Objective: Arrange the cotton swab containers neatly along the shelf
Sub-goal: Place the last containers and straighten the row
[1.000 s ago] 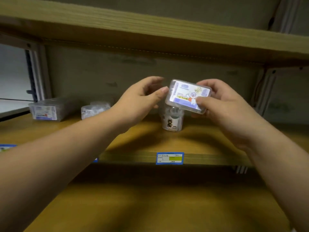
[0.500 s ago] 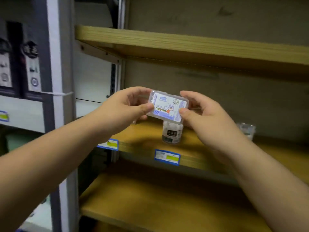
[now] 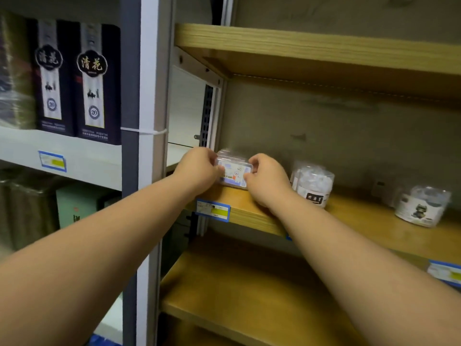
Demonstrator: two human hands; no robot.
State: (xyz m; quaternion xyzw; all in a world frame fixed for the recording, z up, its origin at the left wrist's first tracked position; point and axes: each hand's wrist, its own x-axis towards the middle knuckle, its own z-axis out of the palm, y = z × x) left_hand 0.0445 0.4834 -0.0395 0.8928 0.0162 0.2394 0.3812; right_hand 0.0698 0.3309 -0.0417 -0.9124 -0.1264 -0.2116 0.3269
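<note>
Two bare hands in frame centre, both on one flat clear box (image 3: 233, 171) with a blue-and-white printed label. Left hand (image 3: 198, 168) at the box's left end, right hand (image 3: 265, 178) at its right end; fingers (image 3: 249, 176) of each curled closed against the box ends, thumbs on the front face. Box at the far left end of the wooden shelf (image 3: 369, 221), close to the metal upright; cannot tell whether its base touches the board or sits just above it. More clear boxes apparently behind it, count not readable.

Round clear tubs of white swabs on the same shelf: two counted. First round tub (image 3: 313, 183) just right of the right hand, dark label low on its side. Second round tub (image 3: 421, 207) well apart, at right edge of frame, label with a small cartoon figure.

Blue price tags on shelf edges: three clearly seen, one price tag (image 3: 212, 210) directly below the held box.

Upper left of frame: two dark upright cartons (image 3: 74, 81) with white panels, side by side on a neighbouring white rack.
</note>
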